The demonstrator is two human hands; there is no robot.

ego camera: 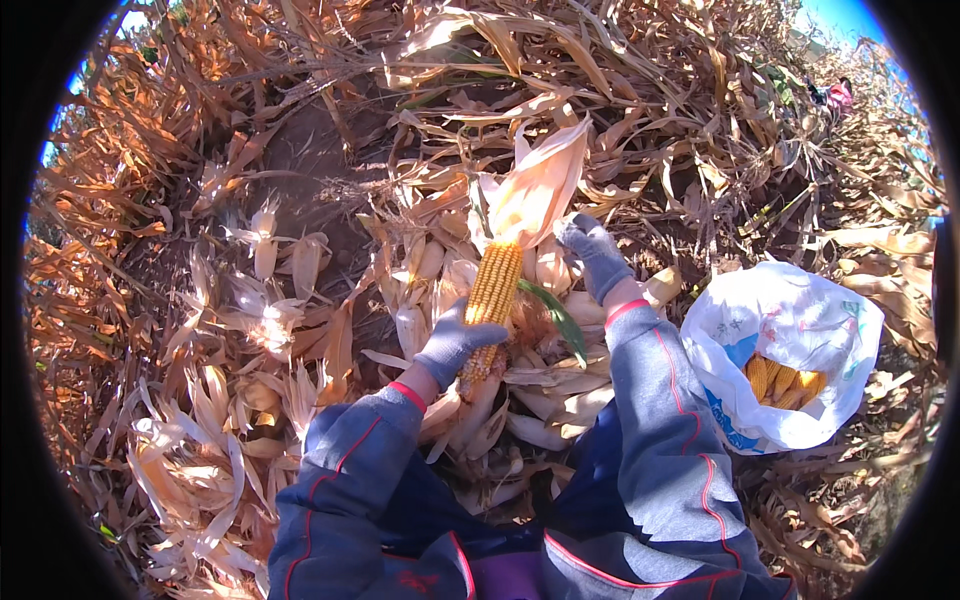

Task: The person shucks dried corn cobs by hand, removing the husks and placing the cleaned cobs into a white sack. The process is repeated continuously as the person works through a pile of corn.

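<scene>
My left hand (pixel 461 341), in a grey knit glove, is wrapped around the lower part of a yellow ear of corn (pixel 493 281). The kernels are bare along most of its length. Pale dry husk (pixel 544 184) spreads from the ear's far end, pointing away from me. At the right edge of that husk is my gloved right hand (pixel 596 255), its fingers curled; I cannot tell whether they grip the husk. Below the ear lies a heap of husks and corn in dry husk (pixel 536 431), between my legs. A green leaf (pixel 559 319) hangs just right of the ear.
To my right stands an open white plastic bag (pixel 780 300) with several husked ears (pixel 784 381) inside. Empty-looking husks (pixel 266 319) litter the ground at left. Dry cornstalks (pixel 637 67) lie ahead, and more stalks (pixel 97 195) rise along the left side.
</scene>
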